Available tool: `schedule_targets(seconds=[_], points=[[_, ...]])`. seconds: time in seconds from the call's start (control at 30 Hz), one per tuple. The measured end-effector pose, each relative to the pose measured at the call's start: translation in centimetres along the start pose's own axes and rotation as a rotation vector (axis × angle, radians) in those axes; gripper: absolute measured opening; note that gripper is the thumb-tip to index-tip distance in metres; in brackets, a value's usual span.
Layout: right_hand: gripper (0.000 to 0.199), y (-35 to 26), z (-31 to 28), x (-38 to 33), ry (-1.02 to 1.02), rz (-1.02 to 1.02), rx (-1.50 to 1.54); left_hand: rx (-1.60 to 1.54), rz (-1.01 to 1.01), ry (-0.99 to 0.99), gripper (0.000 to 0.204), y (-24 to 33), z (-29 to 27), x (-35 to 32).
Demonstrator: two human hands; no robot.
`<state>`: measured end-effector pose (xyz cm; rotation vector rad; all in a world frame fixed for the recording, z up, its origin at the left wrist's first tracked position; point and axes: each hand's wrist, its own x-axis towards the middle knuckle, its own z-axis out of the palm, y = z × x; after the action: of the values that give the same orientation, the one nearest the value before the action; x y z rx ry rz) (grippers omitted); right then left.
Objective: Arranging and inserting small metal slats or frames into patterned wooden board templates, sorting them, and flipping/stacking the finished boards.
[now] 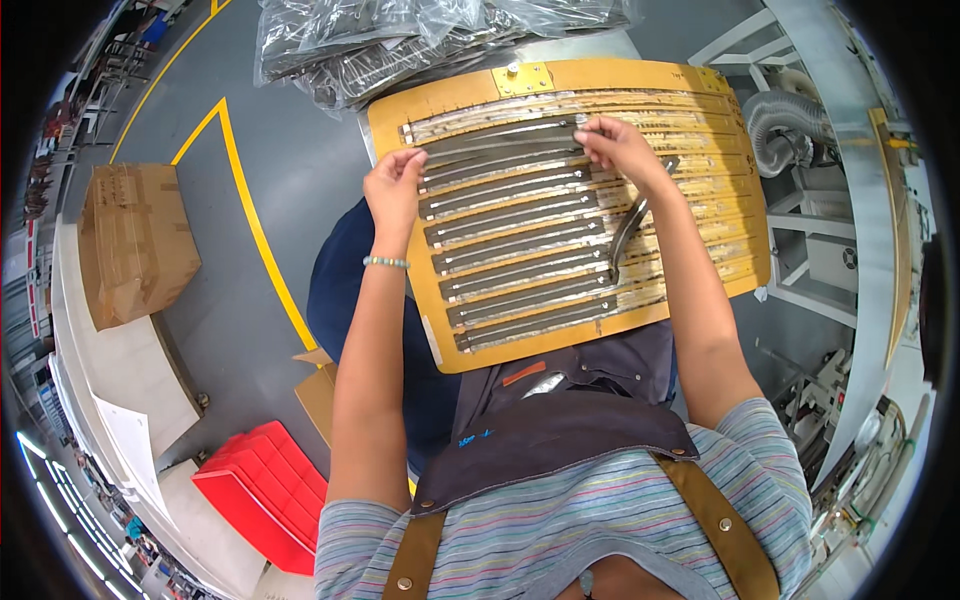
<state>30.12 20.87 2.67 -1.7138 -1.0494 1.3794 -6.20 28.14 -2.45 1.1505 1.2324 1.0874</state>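
Observation:
A dark zipper (500, 151) stretches between my two hands over the top rows of a yellow board (437, 318) on my lap. My left hand (396, 190) pinches its left end, and my right hand (624, 153) pinches the right end by the thumb and fingertips. Below it, several dark zippers (522, 233) lie side by side in the board's slots, each with a paler line along its middle. Another loose zipper (627, 235) lies bent across the right half of the board, partly under my right forearm.
Clear plastic bags (420, 40) with dark contents lie beyond the board. A brass hinge plate (523, 79) sits on the board's far edge. To the left are a cardboard box (138, 240) and a red bin (265, 492). A grey hose (785, 125) and white metal frame (815, 225) stand at right.

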Motion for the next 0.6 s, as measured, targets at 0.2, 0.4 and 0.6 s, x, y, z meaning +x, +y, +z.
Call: schedule_targets(seconds=[0.2, 0.4, 0.6], points=[[0.022, -0.5, -0.6, 8.4, 0.022, -0.036, -0.048, 0.51, 0.11, 0.217, 0.014, 0.6, 2.6, 4.5], [0.021, -0.1, 0.0, 9.5, 0.036, -0.035, -0.013, 0.646, 0.202, 0.298, 0.013, 0.0, 2.8, 5.3], [0.023, -0.5, 0.8, 9.4, 0.089, -0.028, -0.08, 0.66, 0.29, 0.336, 0.012, -0.6, 2.7, 5.5]])
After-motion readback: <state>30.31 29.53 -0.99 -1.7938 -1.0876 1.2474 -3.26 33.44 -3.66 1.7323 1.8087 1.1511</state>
